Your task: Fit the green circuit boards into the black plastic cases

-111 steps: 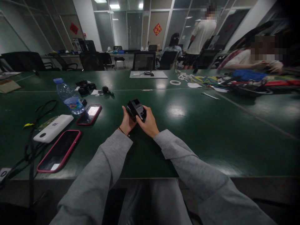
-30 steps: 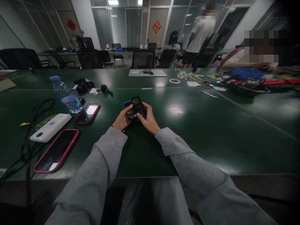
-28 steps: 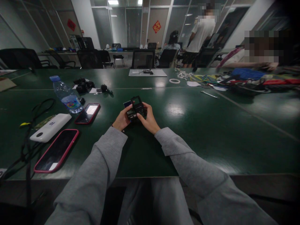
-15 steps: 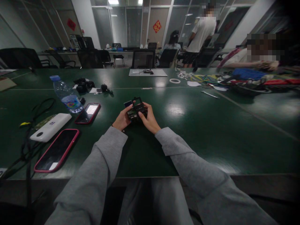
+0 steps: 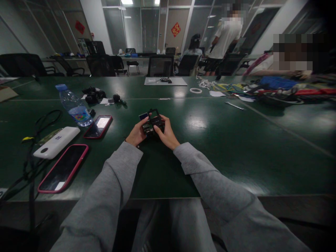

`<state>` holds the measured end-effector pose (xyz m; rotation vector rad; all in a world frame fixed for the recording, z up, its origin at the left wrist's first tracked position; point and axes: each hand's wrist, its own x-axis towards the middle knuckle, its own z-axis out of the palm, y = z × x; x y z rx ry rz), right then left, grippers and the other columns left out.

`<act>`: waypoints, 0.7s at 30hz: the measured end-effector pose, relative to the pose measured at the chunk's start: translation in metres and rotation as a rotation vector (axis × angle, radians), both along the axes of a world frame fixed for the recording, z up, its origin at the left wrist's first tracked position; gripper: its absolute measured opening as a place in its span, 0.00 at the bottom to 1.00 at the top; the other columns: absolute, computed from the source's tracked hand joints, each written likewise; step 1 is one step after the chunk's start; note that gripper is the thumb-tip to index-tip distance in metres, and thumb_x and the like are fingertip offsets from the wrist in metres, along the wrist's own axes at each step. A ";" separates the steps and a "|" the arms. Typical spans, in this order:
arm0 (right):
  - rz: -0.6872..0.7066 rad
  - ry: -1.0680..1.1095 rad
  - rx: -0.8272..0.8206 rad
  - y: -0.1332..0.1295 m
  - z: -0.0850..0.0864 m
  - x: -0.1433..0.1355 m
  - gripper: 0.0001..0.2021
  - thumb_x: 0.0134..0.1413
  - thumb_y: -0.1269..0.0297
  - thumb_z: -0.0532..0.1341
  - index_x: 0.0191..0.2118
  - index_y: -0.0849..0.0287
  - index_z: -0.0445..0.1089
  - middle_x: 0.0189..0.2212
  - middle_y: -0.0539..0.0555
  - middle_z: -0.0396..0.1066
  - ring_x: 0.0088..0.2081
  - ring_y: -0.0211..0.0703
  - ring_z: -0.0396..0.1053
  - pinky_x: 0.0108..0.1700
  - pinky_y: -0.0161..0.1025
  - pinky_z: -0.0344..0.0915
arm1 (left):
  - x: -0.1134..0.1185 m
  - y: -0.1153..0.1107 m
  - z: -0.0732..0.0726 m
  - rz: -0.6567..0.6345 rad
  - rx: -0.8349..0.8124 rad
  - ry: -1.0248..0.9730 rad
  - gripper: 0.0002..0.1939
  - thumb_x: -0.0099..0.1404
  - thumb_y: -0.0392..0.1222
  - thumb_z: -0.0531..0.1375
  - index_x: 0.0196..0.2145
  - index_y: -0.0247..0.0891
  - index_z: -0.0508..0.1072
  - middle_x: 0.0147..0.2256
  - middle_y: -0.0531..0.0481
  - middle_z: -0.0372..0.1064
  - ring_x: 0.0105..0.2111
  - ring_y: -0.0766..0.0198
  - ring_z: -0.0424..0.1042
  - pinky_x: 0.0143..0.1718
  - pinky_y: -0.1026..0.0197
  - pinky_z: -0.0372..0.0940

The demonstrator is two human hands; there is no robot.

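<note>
Above the green table [image 5: 236,140], my left hand [image 5: 137,133] is closed around the left side of a small circuit board [image 5: 148,130] with metal ports on its near edge. A little screen [image 5: 143,116] sticks up at the board's far left. My right hand [image 5: 168,133] grips a black plastic frame [image 5: 157,121] with a rectangular window, its thumb pressing on the near face. Frame and board are in contact or very close; I cannot tell whether they are joined. The fingers hide the undersides of both.
To the left are a water bottle [image 5: 78,113], two phones [image 5: 64,169], a white power bank [image 5: 56,142] and black cables [image 5: 27,164]. Farther off are black parts [image 5: 94,96], a white tray [image 5: 152,82], a white ring [image 5: 195,90] and tangled cables [image 5: 278,89]. A person sits at the far right.
My right thumb has shifted slightly to the left on the black frame. Otherwise both hands and what they hold stay in place.
</note>
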<state>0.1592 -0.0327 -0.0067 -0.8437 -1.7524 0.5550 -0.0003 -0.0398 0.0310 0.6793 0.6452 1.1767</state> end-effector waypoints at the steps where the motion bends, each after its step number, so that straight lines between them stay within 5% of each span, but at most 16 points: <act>1: -0.001 0.000 -0.009 0.000 -0.001 0.000 0.30 0.60 0.46 0.58 0.62 0.53 0.51 0.55 0.61 0.58 0.56 0.52 0.59 0.61 0.56 0.59 | 0.000 0.000 0.000 0.007 0.000 0.003 0.25 0.64 0.44 0.60 0.58 0.39 0.69 0.45 0.45 0.77 0.43 0.57 0.76 0.47 0.54 0.70; 9: -0.036 0.077 -0.131 0.005 -0.002 0.002 0.31 0.52 0.46 0.64 0.56 0.56 0.56 0.50 0.60 0.65 0.53 0.52 0.64 0.59 0.56 0.61 | 0.002 0.002 -0.002 0.019 -0.063 0.038 0.20 0.61 0.47 0.63 0.49 0.36 0.75 0.41 0.43 0.78 0.44 0.54 0.76 0.47 0.52 0.70; 15: -0.120 0.507 -0.479 0.020 -0.003 0.009 0.25 0.49 0.44 0.63 0.48 0.53 0.61 0.44 0.54 0.68 0.47 0.48 0.68 0.55 0.53 0.66 | -0.002 0.006 -0.003 0.084 -0.025 -0.060 0.18 0.63 0.50 0.63 0.48 0.43 0.71 0.47 0.49 0.75 0.46 0.60 0.75 0.48 0.53 0.69; 21: 0.230 0.753 -0.770 0.030 0.003 0.024 0.21 0.50 0.42 0.60 0.39 0.54 0.64 0.39 0.56 0.69 0.44 0.50 0.70 0.50 0.55 0.73 | -0.010 0.012 -0.002 0.082 -0.123 -0.026 0.19 0.64 0.58 0.59 0.40 0.39 0.71 0.37 0.48 0.75 0.36 0.64 0.74 0.40 0.58 0.68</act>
